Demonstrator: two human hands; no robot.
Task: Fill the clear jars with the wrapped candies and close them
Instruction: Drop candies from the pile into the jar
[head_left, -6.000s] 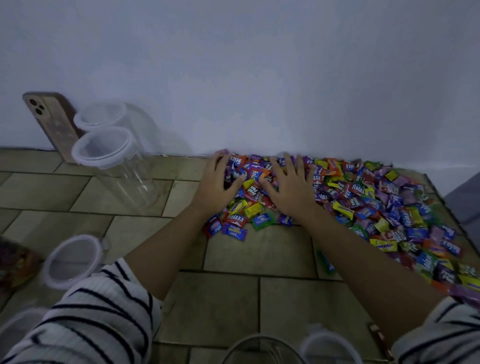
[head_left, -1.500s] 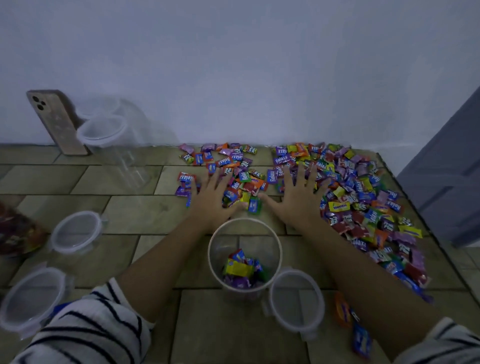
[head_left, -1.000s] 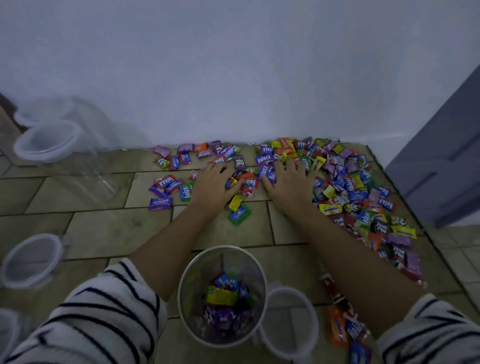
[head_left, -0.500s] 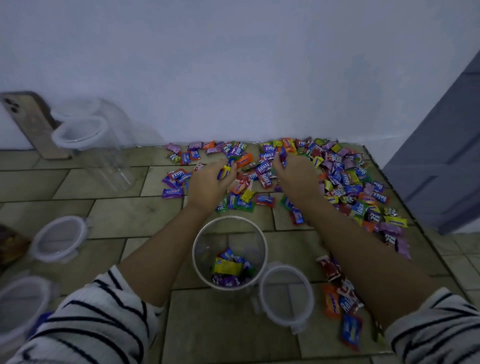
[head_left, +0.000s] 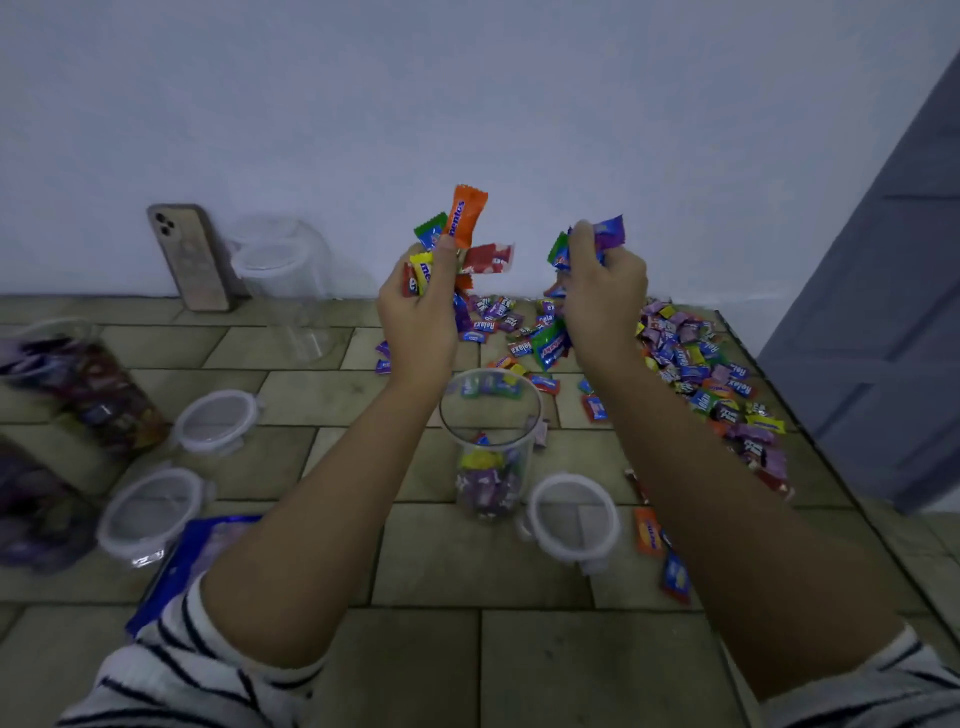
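Hands raised above the open jar (head_left: 488, 441) on the tiled floor (head_left: 519, 649): left hand (head_left: 418, 317) closed in a grip on a bunch of candies (head_left: 457, 244), right hand (head_left: 602, 296) closed on another bunch. Jar holds a shallow layer of sweets; its lid (head_left: 574, 519) lies just beside it. Loose candy pile (head_left: 691, 364) spreads along the wall beyond.
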